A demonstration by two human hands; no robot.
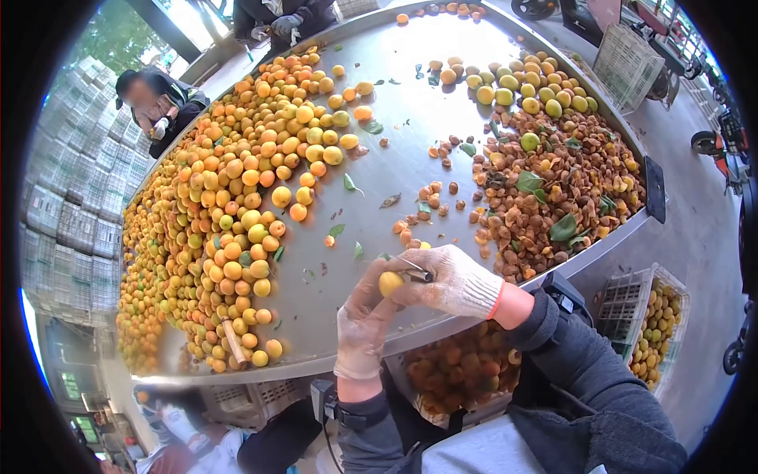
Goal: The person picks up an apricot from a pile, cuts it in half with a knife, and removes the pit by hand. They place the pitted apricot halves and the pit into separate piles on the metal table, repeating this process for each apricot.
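My left hand (367, 320), in a pale, stained glove, has its fingers wrapped round a yellow apricot (390, 284) above the table's near edge. My right hand (454, 283), in a white knit glove with a red cuff trim, closes on a small metal tool (418, 272) beside that fruit. Both hands meet at the apricot. To their left spreads a large pile of orange and yellow apricots (237, 213). A heap of brown pits and scraps (545, 189) with green leaves lies to their right.
A metal table (379, 170) carries the piles. Below its near edge sits a crate of apricot halves (462, 367); another crate (628, 308) stands at the right. Co-workers are at the far left (162, 107), top (280, 20) and lower left (197, 442). A phone (654, 189) rests on the right rim.
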